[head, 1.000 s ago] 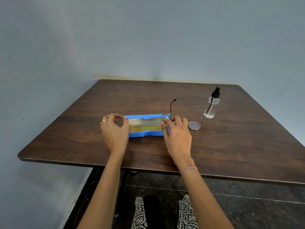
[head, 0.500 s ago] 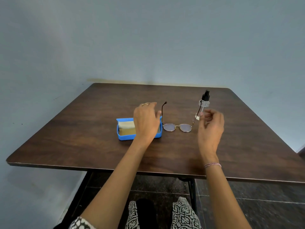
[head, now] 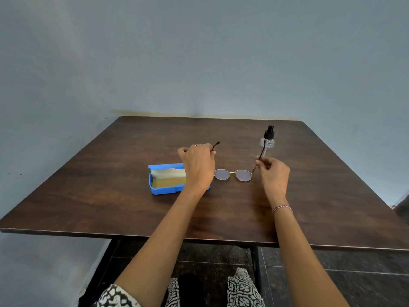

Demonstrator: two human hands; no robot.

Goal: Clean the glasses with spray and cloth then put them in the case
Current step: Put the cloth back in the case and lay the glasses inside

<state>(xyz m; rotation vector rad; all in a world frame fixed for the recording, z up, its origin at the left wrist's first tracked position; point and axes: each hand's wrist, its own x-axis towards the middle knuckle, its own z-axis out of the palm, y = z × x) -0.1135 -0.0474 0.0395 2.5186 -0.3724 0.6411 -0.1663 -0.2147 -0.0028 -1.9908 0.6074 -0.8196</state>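
The glasses (head: 232, 175) are held over the dark wooden counter (head: 110, 196), lenses towards the person. One temple is pinched by the left hand (head: 198, 166), the other by the right hand (head: 274, 173). The open blue case (head: 164, 183), partly covered by the left hand, lies just beside them. The spray bottle (head: 268, 140) stands upright behind the right temple.

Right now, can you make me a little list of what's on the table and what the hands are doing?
glasses: open, lenses facing the person, low at the table's middle
left hand: pinching the left temple arm
right hand: pinching the right temple arm
case: blue, open, left of the glasses, partly behind the left hand
inside the case: something pale and tan, maybe the cloth, cannot tell
spray bottle: upright, clear, black top, behind the right hand
table: dark wood
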